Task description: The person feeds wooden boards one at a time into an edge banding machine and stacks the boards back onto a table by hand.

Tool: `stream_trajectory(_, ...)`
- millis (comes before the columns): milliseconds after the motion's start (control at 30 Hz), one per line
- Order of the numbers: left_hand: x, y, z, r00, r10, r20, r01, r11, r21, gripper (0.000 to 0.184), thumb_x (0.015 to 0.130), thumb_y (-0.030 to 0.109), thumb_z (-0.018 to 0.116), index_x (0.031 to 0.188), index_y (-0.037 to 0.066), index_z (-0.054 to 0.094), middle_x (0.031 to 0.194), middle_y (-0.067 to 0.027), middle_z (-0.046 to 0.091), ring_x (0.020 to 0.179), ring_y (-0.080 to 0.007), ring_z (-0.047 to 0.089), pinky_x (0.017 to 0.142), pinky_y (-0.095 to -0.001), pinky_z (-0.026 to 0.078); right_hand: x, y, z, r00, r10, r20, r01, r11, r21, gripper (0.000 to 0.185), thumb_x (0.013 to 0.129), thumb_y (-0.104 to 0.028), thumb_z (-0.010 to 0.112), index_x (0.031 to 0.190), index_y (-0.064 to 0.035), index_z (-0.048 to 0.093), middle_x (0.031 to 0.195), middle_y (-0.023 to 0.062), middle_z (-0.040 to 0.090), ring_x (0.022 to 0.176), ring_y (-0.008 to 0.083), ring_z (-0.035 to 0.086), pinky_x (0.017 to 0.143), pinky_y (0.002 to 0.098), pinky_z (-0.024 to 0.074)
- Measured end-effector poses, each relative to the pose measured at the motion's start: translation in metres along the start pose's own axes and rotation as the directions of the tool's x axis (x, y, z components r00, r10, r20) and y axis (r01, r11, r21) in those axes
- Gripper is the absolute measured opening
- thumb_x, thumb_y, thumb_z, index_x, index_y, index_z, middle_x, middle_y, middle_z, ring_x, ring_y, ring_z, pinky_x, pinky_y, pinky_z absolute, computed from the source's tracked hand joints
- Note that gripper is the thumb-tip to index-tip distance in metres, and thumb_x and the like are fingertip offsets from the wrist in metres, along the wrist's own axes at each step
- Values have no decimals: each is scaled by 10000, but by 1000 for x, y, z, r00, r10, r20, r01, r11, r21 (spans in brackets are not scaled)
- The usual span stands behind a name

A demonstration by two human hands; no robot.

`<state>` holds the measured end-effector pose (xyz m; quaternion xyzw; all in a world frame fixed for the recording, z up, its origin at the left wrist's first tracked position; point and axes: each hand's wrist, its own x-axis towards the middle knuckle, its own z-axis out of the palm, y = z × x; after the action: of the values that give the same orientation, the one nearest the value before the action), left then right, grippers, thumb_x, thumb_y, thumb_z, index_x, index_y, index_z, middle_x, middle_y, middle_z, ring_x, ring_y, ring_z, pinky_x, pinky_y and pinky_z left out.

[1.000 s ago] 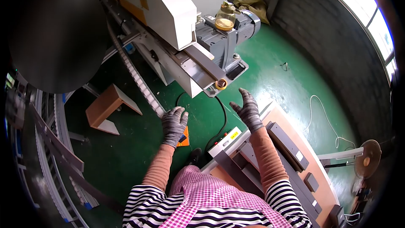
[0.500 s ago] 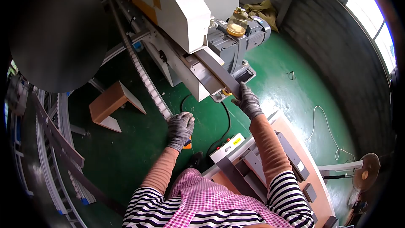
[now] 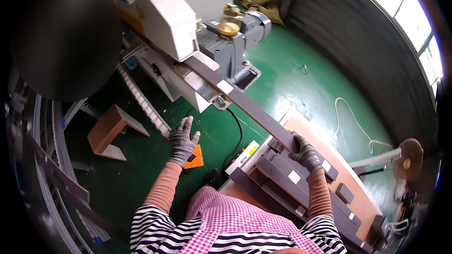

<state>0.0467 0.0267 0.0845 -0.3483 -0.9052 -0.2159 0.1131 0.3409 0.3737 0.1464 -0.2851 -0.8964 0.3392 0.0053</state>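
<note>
A long dark grey board (image 3: 261, 115) reaches from under the white machine housing (image 3: 167, 16) out over the table's corner. A white label lies on its upper face. My right hand (image 3: 306, 153), in a grey striped glove, is closed round the board's near end. My left hand (image 3: 182, 141), gloved alike, has its fingers apart and holds nothing. It is beside the end of the curved roller track (image 3: 141, 99). Several dark grey boards (image 3: 282, 171) lie on the table under and beside my right forearm.
A grey motor (image 3: 221, 44) with a jar (image 3: 230, 21) on it stands behind the board. An angled brown panel piece (image 3: 106, 129) and an orange plate (image 3: 194, 157) are on the green floor. A round fan (image 3: 407, 160) stands right of the table (image 3: 294, 124).
The board has come much farther out of the machine toward the table, with my right hand at its end. My left hand has opened and moved slightly left. The view has shifted.
</note>
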Motion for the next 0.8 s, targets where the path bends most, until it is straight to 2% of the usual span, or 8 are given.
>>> stream_trajectory(133, 30, 23, 10, 930, 329, 167, -341, 939, 51, 864, 773, 442, 685, 1483, 145, 293, 1488, -162, 320, 1360, -345, 317, 1124, -496, 238, -79, 83, -20, 995, 44, -92, -54, 993, -109, 843, 490, -105, 870, 1269, -52, 552, 1171, 146, 628, 1120, 291, 583, 1001, 369, 452)
stream_trajectory(233, 65, 75, 18, 834, 511, 210, -536, 840, 85, 981, 716, 547, 684, 1509, 182, 236, 1552, -157, 215, 1422, -345, 198, 1156, -514, 133, -144, 141, -26, 981, 128, -143, -124, 992, 39, 797, 493, -6, 835, 1243, -51, 569, 1161, 126, 635, 1108, 255, 585, 996, 346, 458)
stream_trajectory(400, 108, 157, 48, 501, 712, 491, -809, 587, -25, 941, 619, 355, 827, 1424, 170, 378, 1315, -150, 459, 1272, -334, 409, 1122, -531, 226, -214, 160, -50, 950, 280, -138, -259, 954, 154, 698, 523, 54, 783, 1178, -88, 590, 1126, 134, 646, 1062, 260, 608, 966, 344, 475)
stream_trajectory(467, 125, 165, 74, 473, 740, 478, -813, 575, -87, 741, 633, 279, 821, 1292, 128, 516, 953, -128, 617, 933, -319, 599, 933, -461, 431, -223, 170, -50, 925, 361, -122, -341, 927, 154, 708, 530, 53, 776, 1195, -100, 587, 1122, 134, 646, 1081, 287, 603, 972, 366, 470)
stream_trajectory(500, 126, 168, 83, 429, 789, 440, -834, 533, -141, 684, 627, 266, 820, 1237, 118, 549, 914, -127, 632, 887, -308, 619, 830, -431, 477, -225, 172, -52, 915, 380, -139, -377, 925, 49, 692, 553, 44, 762, 1204, -111, 587, 1135, 134, 646, 1097, 303, 598, 966, 378, 473)
stream_trajectory(667, 95, 242, 70, 370, 756, 541, -819, 540, -195, 612, 578, 309, 853, 1107, 117, 613, 934, -128, 645, 885, -313, 625, 800, -429, 492, -233, 185, -57, 745, 628, -225, -661, 650, -375, 653, 649, -6, 703, 1266, -183, 581, 1206, 151, 620, 1163, 317, 566, 1005, 376, 442)
stream_trajectory(767, 80, 270, 78, 424, 721, 548, -791, 590, -164, 651, 524, 305, 893, 1081, 81, 641, 970, -142, 675, 913, -322, 645, 829, -425, 502, -239, 212, -42, 692, 660, -292, -722, 632, -281, 660, 667, -42, 728, 1295, -148, 556, 1246, 142, 604, 1205, 310, 546, 1016, 392, 435)
stream_trajectory(800, 76, 278, 85, 418, 700, 579, -790, 595, -148, 658, 507, 351, 900, 1062, 104, 648, 959, -128, 670, 913, -312, 640, 823, -421, 501, -238, 200, -49, 638, 748, -181, -767, 596, -237, 612, 714, -97, 735, 1297, -128, 552, 1252, 137, 602, 1212, 304, 541, 1030, 387, 420)
